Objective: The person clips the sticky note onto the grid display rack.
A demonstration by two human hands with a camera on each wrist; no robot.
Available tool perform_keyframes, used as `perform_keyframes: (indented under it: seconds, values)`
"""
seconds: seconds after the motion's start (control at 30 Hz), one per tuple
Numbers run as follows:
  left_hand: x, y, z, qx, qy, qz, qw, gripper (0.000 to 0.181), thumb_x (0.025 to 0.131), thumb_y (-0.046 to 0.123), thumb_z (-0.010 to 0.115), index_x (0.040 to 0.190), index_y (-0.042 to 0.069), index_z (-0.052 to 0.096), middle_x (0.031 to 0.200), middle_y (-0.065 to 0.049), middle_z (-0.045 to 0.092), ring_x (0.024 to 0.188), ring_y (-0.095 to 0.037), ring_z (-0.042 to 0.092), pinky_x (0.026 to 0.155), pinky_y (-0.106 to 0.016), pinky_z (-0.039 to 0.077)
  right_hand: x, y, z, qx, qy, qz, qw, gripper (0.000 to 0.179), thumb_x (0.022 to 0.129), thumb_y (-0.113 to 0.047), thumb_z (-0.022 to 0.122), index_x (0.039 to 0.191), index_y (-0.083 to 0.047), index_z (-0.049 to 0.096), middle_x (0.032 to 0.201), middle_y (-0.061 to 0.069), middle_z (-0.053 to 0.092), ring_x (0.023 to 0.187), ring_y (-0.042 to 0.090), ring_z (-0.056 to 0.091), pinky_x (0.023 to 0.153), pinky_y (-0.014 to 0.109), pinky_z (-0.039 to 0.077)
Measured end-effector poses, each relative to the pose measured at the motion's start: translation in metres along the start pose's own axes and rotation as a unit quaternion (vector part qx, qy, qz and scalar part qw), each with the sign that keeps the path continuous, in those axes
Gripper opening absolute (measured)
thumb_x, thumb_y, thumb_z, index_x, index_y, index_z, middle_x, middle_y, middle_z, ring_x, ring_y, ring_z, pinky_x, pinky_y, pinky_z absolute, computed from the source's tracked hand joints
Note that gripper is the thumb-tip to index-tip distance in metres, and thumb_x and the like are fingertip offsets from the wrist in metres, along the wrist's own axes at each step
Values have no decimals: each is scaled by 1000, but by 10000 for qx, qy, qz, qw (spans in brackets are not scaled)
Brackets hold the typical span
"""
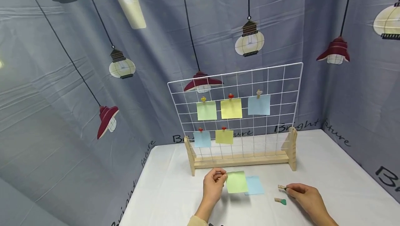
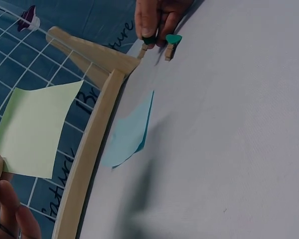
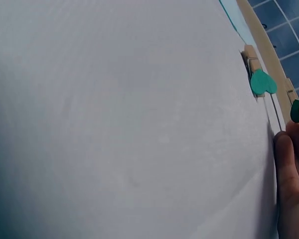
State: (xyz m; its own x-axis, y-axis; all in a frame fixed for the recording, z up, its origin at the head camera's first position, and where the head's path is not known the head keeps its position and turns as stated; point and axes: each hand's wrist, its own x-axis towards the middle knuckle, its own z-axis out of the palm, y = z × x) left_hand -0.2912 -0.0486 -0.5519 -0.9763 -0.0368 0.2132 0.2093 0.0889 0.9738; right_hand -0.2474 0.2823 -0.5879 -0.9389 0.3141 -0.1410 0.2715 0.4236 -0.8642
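My left hand (image 1: 213, 184) pinches a light green sticky note (image 1: 236, 182) by its left edge, lifted above the table. Behind it, partly covered, a blue sticky note (image 1: 255, 185) lies on the cloth, its edges curling in the left wrist view. At the right, my right hand (image 1: 307, 200) pinches a small wooden clothespin (image 1: 281, 187) with a dark green decoration between thumb and fingers. Just in front of that hand a second clothespin (image 1: 280, 201), with a green heart, lies on the table; the heart shows plainly in the right wrist view (image 3: 263, 82).
A white wire grid (image 1: 275, 122) stands in a wooden base (image 1: 240, 160) behind the hands. Green, yellow and blue notes hang on it from heart clothespins, three above and two below. A white cloth covers the table (image 1: 168, 198); a lamp-patterned curtain (image 1: 156, 108) surrounds it.
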Motion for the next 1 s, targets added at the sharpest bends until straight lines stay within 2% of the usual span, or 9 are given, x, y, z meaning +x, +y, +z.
perform_keyframes:
  seconds: [0.07, 0.3, 0.5, 0.8, 1.0]
  values:
    - [1, 0, 1, -1, -32, -24, 10000, 9, 88, 2, 76, 95, 6, 73, 85, -11, 77, 60, -3, 55, 56, -17, 44, 0, -3, 1, 32, 5, -73, 10000, 32, 89, -24, 80, 108, 1, 76, 95, 6, 78, 80, 9, 62, 64, 24, 51]
    - [4, 4, 5, 53, -104, -116, 9999, 8, 89, 2, 76, 95, 8, 74, 84, -9, 77, 62, -5, 57, 57, -17, 45, -2, -11, 6, 619, -148, -4, 9980, 32, 93, -19, 76, 113, 5, 73, 91, -2, 78, 75, 2, 66, 66, 20, 55]
    - [11, 8, 6, 139, -192, -26, 9997, 7, 90, 4, 76, 95, 8, 74, 84, -7, 77, 64, -7, 59, 59, -18, 48, -3, -20, 8, 1070, -286, -10, 9939, 31, 95, -17, 73, 117, 5, 70, 91, -6, 78, 79, 1, 70, 72, 20, 58]
    - [18, 21, 8, 441, -225, 204, 9986, 6, 91, 9, 77, 96, 9, 74, 88, -4, 79, 74, -3, 64, 68, -19, 50, -7, -37, 2, 1875, -459, -527, 9798, 34, 96, -10, 73, 120, 14, 65, 91, -11, 75, 83, 3, 73, 79, 23, 61]
    - [24, 26, 11, 497, -193, 268, 9982, 5, 91, 11, 77, 96, 12, 75, 90, -2, 79, 77, -3, 66, 70, -19, 51, -9, -45, -2, 2162, -444, -880, 9713, 27, 95, -8, 73, 115, 11, 69, 93, -16, 70, 84, 3, 73, 79, 21, 60]
